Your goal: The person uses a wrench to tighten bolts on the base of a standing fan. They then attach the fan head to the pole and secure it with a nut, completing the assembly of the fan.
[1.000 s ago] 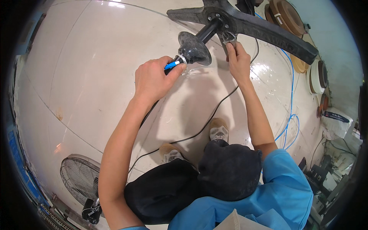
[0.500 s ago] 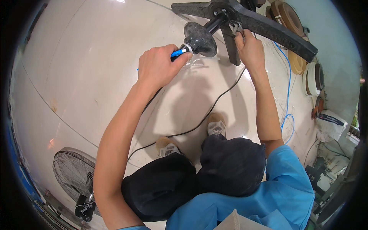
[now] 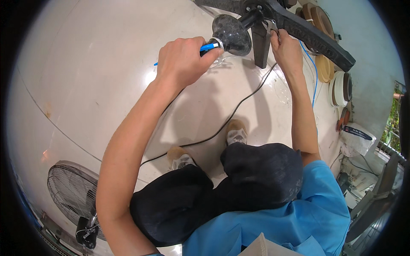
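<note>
My left hand (image 3: 183, 59) is closed round the black pole of a stand, just beside its dusty, black bell-shaped cover (image 3: 231, 35). A thin blue stick (image 3: 208, 47), like a pen, is pinned along the pole under the thumb, its other end poking out past my fingers. Beyond the cover, the pole runs to a heavy black base (image 3: 299, 32) with spreading legs and bolts at the hub. My right hand (image 3: 288, 50) pinches a metal tool (image 3: 270, 25), which looks like a wrench, against the hub's underside. Its working end is partly hidden.
A black cable (image 3: 222, 134) crosses the floor near my shoes (image 3: 236, 134). At lower left lies a wire-cage fan head (image 3: 70, 187). Rolls of edging strip (image 3: 339, 88), a blue cord (image 3: 315, 81) and a white bag (image 3: 359, 138) line the right wall.
The view has shifted slightly. The cover and my left hand now appear a little higher and further right. My right hand has also moved slightly right, still at the hub with the tool.
</note>
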`<state>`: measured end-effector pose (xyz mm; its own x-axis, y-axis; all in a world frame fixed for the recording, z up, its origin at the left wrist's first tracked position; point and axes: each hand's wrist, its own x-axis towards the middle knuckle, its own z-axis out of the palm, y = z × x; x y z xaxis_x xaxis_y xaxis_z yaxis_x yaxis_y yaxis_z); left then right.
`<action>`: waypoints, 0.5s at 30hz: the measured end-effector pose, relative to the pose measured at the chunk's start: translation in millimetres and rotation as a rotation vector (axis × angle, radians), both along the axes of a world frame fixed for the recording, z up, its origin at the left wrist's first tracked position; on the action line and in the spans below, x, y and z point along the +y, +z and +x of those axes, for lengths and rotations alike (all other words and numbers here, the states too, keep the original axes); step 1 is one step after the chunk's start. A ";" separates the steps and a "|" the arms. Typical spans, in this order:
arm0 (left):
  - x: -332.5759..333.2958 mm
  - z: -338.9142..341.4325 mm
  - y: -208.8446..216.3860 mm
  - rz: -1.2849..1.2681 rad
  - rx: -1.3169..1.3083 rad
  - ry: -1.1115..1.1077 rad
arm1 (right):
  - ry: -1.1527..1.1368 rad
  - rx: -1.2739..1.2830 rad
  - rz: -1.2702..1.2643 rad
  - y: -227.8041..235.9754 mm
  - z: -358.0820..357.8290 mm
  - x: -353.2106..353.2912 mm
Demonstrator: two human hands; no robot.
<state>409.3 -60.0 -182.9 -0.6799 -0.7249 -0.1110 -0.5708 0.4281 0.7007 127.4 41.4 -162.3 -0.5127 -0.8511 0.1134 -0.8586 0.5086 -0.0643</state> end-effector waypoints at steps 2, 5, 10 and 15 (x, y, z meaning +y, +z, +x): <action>0.1 -0.1 -1.0 -0.020 0.005 0.006 | 0.026 0.039 0.001 -0.1 -2.7 1.6; 0.3 0.0 -2.0 -0.028 -0.001 0.003 | 0.027 0.066 0.001 1.4 -4.4 3.4; 1.0 -1.6 -1.4 -0.064 0.017 0.010 | -0.070 0.082 0.011 -3.0 1.5 2.7; 1.3 -1.5 4.3 -0.016 -0.061 0.012 | -0.073 0.061 -0.004 -5.7 1.6 1.5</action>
